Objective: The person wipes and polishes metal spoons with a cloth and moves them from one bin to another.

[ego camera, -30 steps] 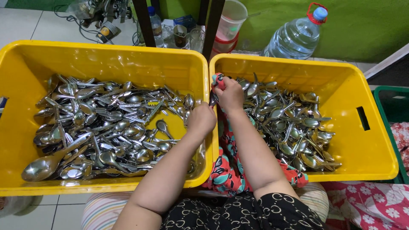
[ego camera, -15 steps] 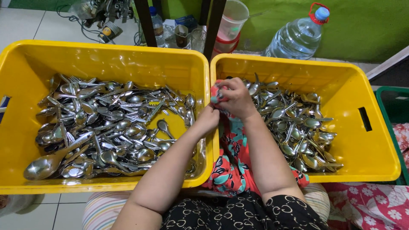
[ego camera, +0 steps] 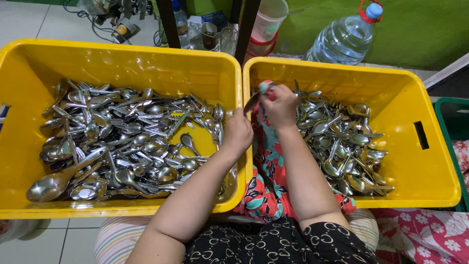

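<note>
One steel spoon [ego camera: 252, 101] pinched btwn left hand [ego camera: 238, 133] fingers and cloth [ego camera: 266, 89] clamped in right hand [ego camera: 282, 106]: stiff, light, prob slick, so grip the handle.

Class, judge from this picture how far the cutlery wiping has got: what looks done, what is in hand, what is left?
Which crate holds finished pieces cannot be told. In hand: the right hand rubs a spoon with the patterned cloth, steadied by the left hand. Both the left crate and right crate remain well filled.
</note>
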